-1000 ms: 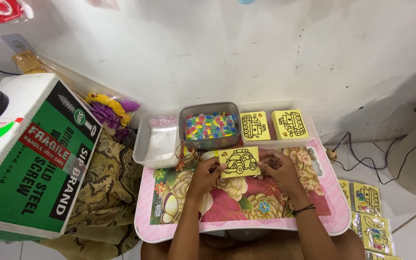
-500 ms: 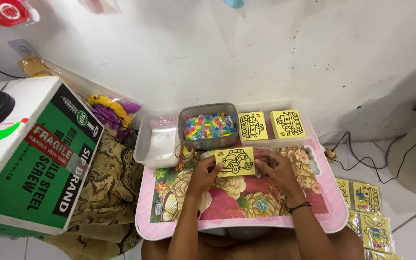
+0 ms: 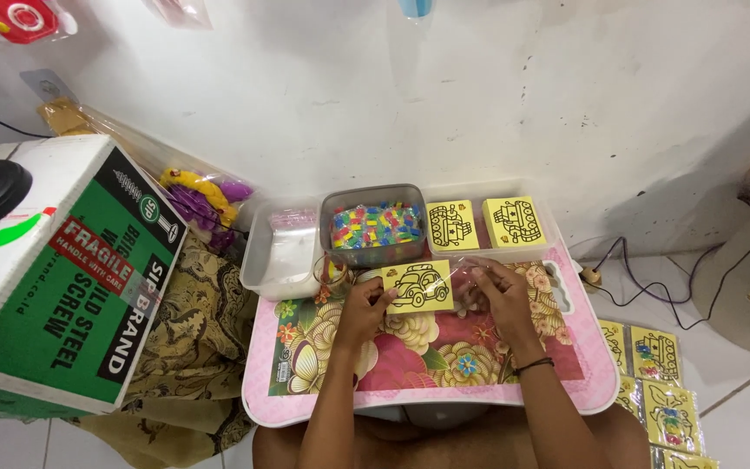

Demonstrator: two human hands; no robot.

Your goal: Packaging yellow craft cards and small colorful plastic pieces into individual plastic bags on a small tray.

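Floral tray (image 3: 444,365): bead tub (image 3: 373,224) behind card (image 3: 418,287), 2 hands gripping.

On the pink floral lap table (image 3: 566,382), the yellow car-outline card (image 3: 418,286) lies between the left hand (image 3: 363,310) and right hand (image 3: 498,295). Far of it stands the grey tub of coloured beads (image 3: 373,224), with the clear plastic tray (image 3: 281,252) left and two yellow picture cards (image 3: 483,223) right. The green-and-white cardboard box (image 3: 45,287) sits far left on the floor.
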